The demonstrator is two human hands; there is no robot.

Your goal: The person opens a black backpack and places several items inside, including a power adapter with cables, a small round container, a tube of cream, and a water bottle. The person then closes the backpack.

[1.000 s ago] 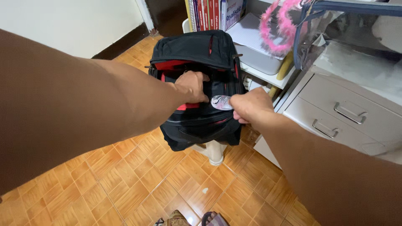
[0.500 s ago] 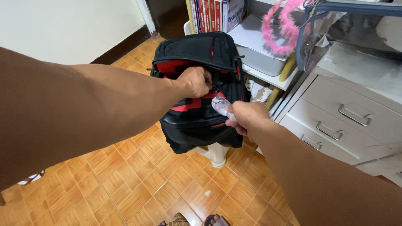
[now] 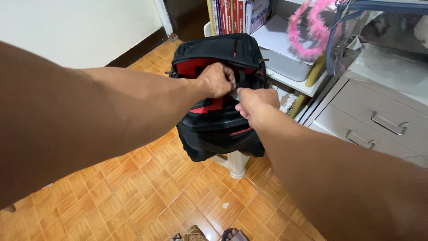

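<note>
shelf (image 3: 285, 78) crowds backpack (image 3: 214, 129), floor (image 3: 147, 196) open

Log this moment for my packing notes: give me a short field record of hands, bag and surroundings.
left hand: grips the backpack's opening edge
right hand: holds a small clear-wrapped item, mostly hidden, at the opening
backpack: black with red lining, open, resting on a pale stool
right of it: grey drawers, pink fluffy hoop
floor: orange tiles

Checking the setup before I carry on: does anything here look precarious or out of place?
The black and red backpack sits on a small white stool and overhangs it on every side, so it looks top-heavy. Both hands, left hand and right hand, grip it.
</note>
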